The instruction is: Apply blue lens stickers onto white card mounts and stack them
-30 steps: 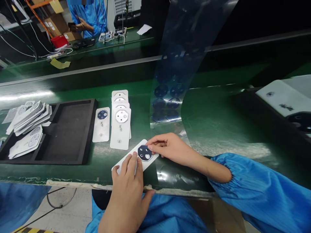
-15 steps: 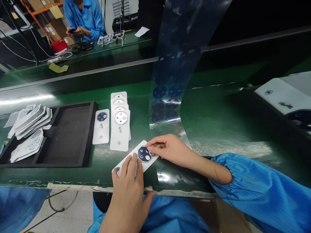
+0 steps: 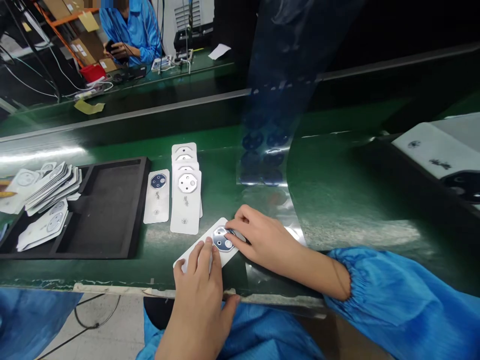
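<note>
A white phone-back-shaped panel (image 3: 202, 245) lies slanted on the green bench, with a navy, many-sided camera disc (image 3: 222, 240) near its upper end. My left hand (image 3: 200, 290) rests flat across the panel's lower part, fingers a little apart and fingertips beside the disc. Over the disc's right side is my right hand (image 3: 262, 237); its thumb and forefinger touch the disc and stand apart, the other fingers curled. Part of the disc is hidden under them. Beneath the right hand passes a clear film strip (image 3: 262, 195) bearing rows of dark blue discs.
Overlapping white panels (image 3: 185, 210) and a single panel with a navy disc (image 3: 156, 202) lie left of my hands. A black divided tray (image 3: 103, 210) holds stacked panels (image 3: 54, 187); someone's fingers (image 3: 6, 190) reach in there. Across the bench sits a co-worker (image 3: 129, 32).
My right thumb and forefinger have spread from a pinch and moved onto the disc. The film strip has shifted slightly right. My left hand stays in place. Fingers have appeared at the far left.
</note>
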A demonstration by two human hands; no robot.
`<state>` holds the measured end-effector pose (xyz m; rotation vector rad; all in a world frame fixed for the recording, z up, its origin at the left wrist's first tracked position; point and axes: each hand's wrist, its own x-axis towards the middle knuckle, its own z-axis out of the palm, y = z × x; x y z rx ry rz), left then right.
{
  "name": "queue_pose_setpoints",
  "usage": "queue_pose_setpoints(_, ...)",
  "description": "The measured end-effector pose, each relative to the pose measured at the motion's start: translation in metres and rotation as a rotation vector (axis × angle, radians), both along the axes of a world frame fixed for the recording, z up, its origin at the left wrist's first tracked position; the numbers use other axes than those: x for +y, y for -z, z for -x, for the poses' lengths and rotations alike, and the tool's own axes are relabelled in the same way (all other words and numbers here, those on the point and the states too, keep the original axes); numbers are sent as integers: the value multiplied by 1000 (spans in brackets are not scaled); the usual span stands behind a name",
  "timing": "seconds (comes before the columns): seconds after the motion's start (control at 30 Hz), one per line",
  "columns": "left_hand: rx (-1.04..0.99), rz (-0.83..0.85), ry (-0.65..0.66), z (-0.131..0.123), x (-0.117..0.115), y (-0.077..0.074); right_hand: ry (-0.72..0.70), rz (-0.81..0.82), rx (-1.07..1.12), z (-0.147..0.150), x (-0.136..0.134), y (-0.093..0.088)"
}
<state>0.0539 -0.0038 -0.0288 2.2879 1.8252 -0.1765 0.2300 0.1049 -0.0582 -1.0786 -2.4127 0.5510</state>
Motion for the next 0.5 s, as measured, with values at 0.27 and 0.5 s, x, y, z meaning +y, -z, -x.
queue_pose_setpoints(0.27,-40,-177,38,3,-3,13,84,-47,139,-2,10,2)
queue_pose_setpoints(0.5,12,-333,139,17,-13,31,456,-137,384,-31,59,2)
